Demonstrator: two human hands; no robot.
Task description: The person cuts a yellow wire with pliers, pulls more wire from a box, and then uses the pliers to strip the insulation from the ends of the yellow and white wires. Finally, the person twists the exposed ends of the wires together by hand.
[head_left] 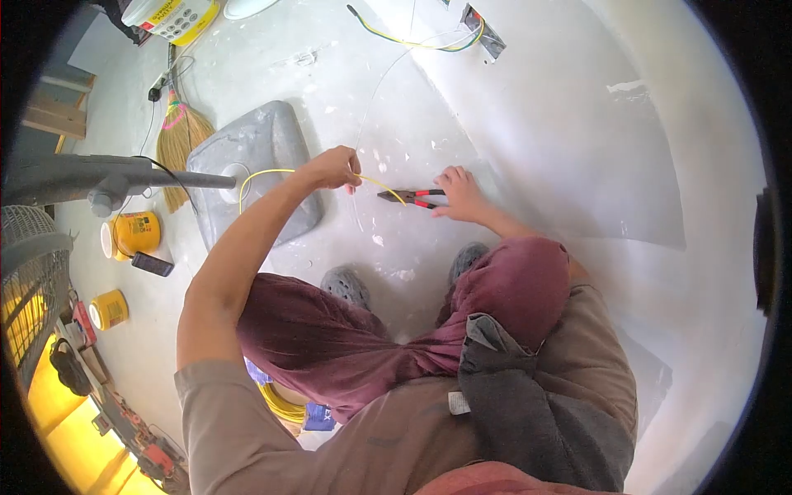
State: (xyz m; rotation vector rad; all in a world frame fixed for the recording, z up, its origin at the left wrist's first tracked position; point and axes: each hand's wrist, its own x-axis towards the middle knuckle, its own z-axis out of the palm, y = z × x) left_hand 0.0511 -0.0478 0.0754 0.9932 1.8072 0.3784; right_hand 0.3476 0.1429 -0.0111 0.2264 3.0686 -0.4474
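My left hand (334, 169) is closed in a pinch on a yellow wire (375, 181), whose tail loops back behind my forearm. A thin pale line (381, 82) also runs through this hand's area, rising toward the wall opening. To the right, my right hand (462, 196) is wrapped around the red-and-black handles of a pair of pliers (400, 196). The jaws point left, and the yellow wire's end overlaps them in this view.
Green-yellow wires (429, 45) stick out of a wall box (485, 33). A grey fan base (256, 136) with its pole (190, 179) stands left, near a broom (181, 136), yellow tubs (136, 233) and a phone (153, 264). A yellow wire coil (283, 406) lies beside my leg.
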